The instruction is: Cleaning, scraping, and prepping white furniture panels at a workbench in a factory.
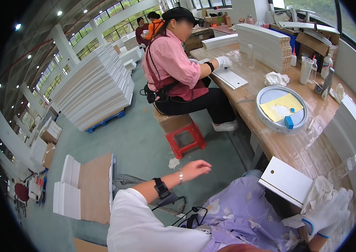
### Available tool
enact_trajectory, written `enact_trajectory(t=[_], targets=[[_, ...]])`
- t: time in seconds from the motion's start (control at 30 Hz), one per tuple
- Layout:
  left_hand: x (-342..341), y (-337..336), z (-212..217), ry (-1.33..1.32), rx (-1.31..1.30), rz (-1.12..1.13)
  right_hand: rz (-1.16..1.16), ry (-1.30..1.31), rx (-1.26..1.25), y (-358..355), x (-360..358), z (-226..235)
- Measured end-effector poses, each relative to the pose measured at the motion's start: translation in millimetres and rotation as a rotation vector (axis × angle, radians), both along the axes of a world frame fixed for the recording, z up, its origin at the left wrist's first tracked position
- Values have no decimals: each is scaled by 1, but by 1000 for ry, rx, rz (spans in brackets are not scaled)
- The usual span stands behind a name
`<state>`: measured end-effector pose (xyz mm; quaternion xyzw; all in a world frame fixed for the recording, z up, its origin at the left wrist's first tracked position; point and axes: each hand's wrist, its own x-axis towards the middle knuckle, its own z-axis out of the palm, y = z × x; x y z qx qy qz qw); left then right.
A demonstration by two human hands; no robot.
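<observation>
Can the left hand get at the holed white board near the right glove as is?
Likely yes: the left hand looks empty, and nothing visible blocks its way rightward to the white board, whose left edge lies uncovered.

A tall, leaning-looking stack of long white panels point(92, 88) sits on a blue pallet point(107, 122) on the grey-green floor point(150, 138). Nearer lies a flat brown sheet point(95, 185) beside short white slabs point(67, 199). A co-worker in a pink striped shirt point(171, 56) and black cap point(178, 13) sits on a red plastic stool point(182, 149) (a brown cardboard box point(173, 123) tops it). Beyond, another person wears bright orange point(155, 27); windows point(125, 27) show greenery outside.
</observation>
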<state>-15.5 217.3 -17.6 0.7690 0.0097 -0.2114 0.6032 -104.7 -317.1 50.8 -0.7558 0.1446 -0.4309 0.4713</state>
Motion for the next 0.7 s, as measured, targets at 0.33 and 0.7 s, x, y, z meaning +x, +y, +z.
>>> enact_trajectory(t=[0.33, 0.7], targets=[[-35, -148, 91, -699, -124, -512, 630, 480, 978, 158, 65, -14], [-39, -148, 49, -870, 205, -461, 776, 280, 1148, 131, 45, -64]])
